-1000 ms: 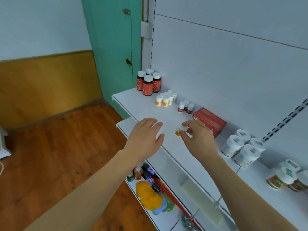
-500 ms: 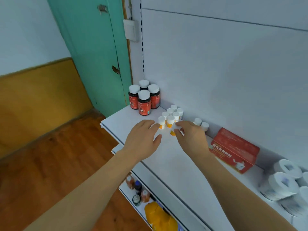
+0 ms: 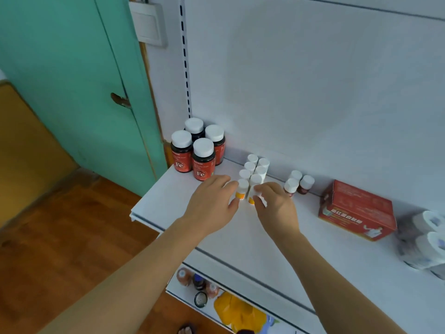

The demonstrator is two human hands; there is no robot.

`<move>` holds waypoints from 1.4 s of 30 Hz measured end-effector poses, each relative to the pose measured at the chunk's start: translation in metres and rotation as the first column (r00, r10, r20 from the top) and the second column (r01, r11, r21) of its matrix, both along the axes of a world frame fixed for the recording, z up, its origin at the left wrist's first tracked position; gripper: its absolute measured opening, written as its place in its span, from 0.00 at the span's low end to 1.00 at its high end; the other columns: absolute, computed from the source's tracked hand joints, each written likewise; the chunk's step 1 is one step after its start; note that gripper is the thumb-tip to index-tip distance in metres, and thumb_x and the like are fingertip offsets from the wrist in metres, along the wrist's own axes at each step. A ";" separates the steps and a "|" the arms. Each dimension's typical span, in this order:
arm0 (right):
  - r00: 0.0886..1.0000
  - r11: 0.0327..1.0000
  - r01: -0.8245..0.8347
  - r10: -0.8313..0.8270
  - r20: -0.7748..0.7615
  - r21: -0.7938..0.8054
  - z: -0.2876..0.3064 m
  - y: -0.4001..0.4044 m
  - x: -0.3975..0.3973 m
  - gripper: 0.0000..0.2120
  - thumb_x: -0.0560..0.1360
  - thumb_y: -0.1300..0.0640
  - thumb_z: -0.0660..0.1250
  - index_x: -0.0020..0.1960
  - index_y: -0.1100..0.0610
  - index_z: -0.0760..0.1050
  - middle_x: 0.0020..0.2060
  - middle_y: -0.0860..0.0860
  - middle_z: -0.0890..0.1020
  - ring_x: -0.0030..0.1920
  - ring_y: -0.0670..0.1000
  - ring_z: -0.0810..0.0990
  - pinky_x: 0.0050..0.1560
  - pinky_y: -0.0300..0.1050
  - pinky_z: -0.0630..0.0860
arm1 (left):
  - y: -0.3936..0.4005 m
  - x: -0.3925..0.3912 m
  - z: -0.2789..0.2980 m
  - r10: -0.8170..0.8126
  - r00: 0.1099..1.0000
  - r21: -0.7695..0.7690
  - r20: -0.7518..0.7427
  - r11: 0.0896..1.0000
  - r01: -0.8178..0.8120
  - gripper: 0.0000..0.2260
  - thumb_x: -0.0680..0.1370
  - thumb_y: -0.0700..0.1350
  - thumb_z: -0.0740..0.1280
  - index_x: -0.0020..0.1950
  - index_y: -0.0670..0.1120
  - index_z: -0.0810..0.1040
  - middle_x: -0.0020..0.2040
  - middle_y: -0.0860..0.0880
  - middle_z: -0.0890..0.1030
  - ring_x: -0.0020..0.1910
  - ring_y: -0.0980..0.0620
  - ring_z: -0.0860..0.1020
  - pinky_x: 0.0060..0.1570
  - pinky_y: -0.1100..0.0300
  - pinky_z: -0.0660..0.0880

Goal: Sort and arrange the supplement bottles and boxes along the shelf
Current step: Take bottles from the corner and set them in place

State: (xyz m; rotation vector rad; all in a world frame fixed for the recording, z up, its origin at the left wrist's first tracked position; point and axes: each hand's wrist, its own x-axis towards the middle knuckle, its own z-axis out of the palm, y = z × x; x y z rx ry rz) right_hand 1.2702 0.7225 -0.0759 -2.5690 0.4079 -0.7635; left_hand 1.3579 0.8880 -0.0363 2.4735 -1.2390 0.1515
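Both hands work at the near end of a cluster of small white-capped bottles (image 3: 253, 170) on the white shelf (image 3: 265, 239). The right hand (image 3: 277, 208) pinches one small white bottle with an orange band (image 3: 252, 196) between thumb and fingertips, holding it at the front of the cluster's right column, at or just above the shelf; whether it touches the surface cannot be told. The left hand (image 3: 212, 203) lies with relaxed, nearly straight fingers, its fingertips against the front bottle of the left column (image 3: 242, 189), which also carries an orange band.

To the far left of the cluster stand four dark bottles with red labels (image 3: 198, 150) and white caps, grouped tight near the shelf's left end. To the right of the hands, three small dark bottles with white caps (image 3: 298, 183) stand against the back panel, and further right lies a red box (image 3: 356, 210) with white printing. At the far right edge are blurred white-lidded tubs (image 3: 426, 239). A lower shelf (image 3: 178, 290) below holds a few small bottles and a yellow pack. A green door (image 3: 72, 80) stands left of the shelving, above a wooden floor (image 3: 60, 237)
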 end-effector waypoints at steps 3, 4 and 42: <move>0.999 0.999 0.044 -0.044 0.003 0.015 -0.005 0.007 -0.001 0.12 0.70 0.67 0.73 0.52 0.58 0.81 0.49 0.54 0.80 0.42 0.57 0.80 0.36 0.50 0.77 | 0.003 0.009 -0.004 -0.061 0.998 -0.003 -0.014 0.998 0.061 0.15 0.78 0.49 0.65 0.62 0.44 0.76 0.58 0.47 0.77 0.59 0.46 0.73 0.55 0.54 0.72; 0.998 0.998 0.056 -0.056 -0.001 0.018 -0.006 0.008 -0.002 0.12 0.70 0.67 0.72 0.52 0.58 0.81 0.49 0.54 0.80 0.42 0.56 0.80 0.36 0.50 0.78 | 0.003 0.011 -0.005 -0.077 0.997 -0.009 -0.018 0.997 0.077 0.15 0.78 0.49 0.65 0.62 0.44 0.76 0.58 0.47 0.77 0.59 0.46 0.73 0.56 0.54 0.72; 0.701 0.749 0.572 -0.658 -0.274 -0.335 0.058 -0.045 -0.253 0.32 0.79 0.39 0.49 0.74 0.59 0.66 0.74 0.60 0.67 0.76 0.61 0.61 0.74 0.58 0.62 | -0.152 -0.168 0.027 -0.469 0.857 -0.028 0.211 0.874 0.485 0.23 0.79 0.52 0.64 0.70 0.41 0.72 0.72 0.40 0.71 0.73 0.39 0.65 0.72 0.44 0.63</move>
